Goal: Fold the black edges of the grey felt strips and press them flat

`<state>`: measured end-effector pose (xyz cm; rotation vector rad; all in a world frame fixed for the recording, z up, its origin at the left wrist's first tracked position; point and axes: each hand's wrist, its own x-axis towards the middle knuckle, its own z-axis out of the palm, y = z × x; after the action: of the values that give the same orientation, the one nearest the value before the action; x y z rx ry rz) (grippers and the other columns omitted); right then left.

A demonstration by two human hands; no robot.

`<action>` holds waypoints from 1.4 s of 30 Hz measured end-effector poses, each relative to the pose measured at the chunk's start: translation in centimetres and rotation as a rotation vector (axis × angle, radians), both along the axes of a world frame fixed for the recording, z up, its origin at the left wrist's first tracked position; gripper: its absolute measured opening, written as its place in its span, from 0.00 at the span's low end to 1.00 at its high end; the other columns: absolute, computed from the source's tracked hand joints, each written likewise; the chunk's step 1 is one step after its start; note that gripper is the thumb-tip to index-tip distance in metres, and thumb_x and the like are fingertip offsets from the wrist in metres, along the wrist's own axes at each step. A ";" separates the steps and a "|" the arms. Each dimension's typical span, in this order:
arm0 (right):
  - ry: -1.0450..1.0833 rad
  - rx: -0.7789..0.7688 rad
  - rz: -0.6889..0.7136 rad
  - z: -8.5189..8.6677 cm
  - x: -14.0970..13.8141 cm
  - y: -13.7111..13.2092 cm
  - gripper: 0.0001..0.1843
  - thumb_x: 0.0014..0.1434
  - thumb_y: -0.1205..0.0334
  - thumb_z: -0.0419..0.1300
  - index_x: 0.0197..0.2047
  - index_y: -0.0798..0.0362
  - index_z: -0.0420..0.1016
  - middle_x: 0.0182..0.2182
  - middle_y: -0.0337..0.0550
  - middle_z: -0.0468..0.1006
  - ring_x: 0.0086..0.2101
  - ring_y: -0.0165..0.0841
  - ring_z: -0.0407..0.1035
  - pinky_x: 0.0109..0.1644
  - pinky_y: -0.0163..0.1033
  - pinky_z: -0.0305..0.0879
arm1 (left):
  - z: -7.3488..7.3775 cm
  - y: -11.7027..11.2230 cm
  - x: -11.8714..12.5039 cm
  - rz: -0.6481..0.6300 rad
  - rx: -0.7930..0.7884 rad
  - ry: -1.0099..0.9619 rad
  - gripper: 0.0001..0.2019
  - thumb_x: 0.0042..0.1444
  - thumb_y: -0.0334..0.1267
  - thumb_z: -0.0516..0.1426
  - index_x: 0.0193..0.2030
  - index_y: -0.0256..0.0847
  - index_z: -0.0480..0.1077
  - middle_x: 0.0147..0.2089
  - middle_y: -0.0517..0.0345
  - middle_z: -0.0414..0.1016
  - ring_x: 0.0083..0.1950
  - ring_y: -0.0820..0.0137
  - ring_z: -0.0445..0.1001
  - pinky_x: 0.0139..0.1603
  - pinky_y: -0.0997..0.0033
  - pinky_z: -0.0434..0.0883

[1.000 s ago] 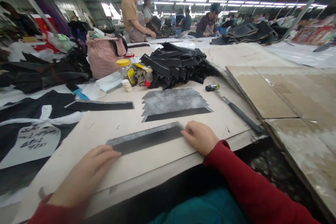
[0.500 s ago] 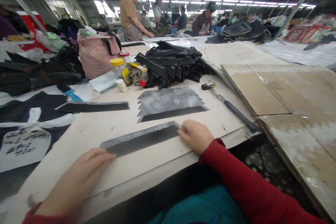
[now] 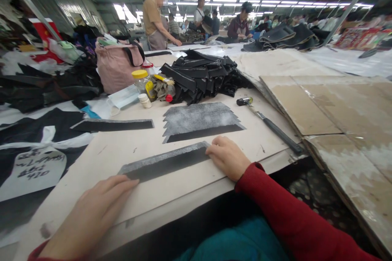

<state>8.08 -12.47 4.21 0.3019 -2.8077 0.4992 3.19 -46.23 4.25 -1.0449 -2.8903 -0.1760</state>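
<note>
A long black strip with a grey upper edge lies flat on the beige board before me. My left hand rests at its left end, fingers stretched out together and fingertips touching the strip. My right hand sits at its right end with fingers curled down onto the strip's corner. Beyond it lies a fanned stack of grey strips, and to the left a single black strip.
A hammer lies right of the stack. A heap of black strips, jars, a face mask and a pink bag stand farther back. Cardboard sheets cover the right. Other people work at distant tables.
Both hands stay on the ends of the strip; the left hand has slid slightly lower. The view shifted a little.
</note>
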 end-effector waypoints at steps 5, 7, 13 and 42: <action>-0.063 0.033 0.052 0.2 0.3 1.0 0.10 0.56 0.58 0.52 0.37 0.48 0.74 0.34 0.43 0.67 0.35 0.32 0.59 0.40 0.39 0.55 | 0.4 0.3 0.1 0.009 -0.007 -0.017 0.15 0.53 0.48 0.48 0.43 0.51 0.69 0.45 0.59 0.70 0.43 0.66 0.69 0.43 0.68 0.69; -0.072 0.019 0.062 0.1 0.6 1.6 0.12 0.56 0.56 0.52 0.39 0.47 0.74 0.34 0.43 0.67 0.35 0.32 0.59 0.40 0.39 0.55 | 0.6 0.4 0.1 0.004 0.003 -0.020 0.14 0.53 0.48 0.48 0.42 0.50 0.70 0.44 0.59 0.70 0.43 0.67 0.69 0.42 0.71 0.68; -0.019 -0.029 0.033 0.0 1.0 2.0 0.11 0.57 0.60 0.51 0.35 0.50 0.74 0.33 0.43 0.67 0.34 0.32 0.59 0.38 0.38 0.55 | 2.0 2.2 -0.2 0.016 -0.045 -0.055 0.13 0.54 0.45 0.47 0.37 0.45 0.70 0.39 0.58 0.71 0.39 0.67 0.69 0.39 0.69 0.67; -0.110 0.116 0.007 -1.7 2.6 -0.8 0.31 0.58 0.48 0.43 0.58 0.61 0.53 0.58 0.52 0.53 0.57 0.38 0.46 0.58 0.45 0.47 | 1.5 7.5 -1.4 -0.012 0.052 -0.170 0.14 0.54 0.42 0.46 0.44 0.44 0.66 0.44 0.55 0.65 0.45 0.65 0.66 0.47 0.64 0.64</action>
<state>10.66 -13.31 2.52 0.3166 -2.9502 0.3652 1.77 -38.71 5.72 -1.0883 -3.0102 -0.3559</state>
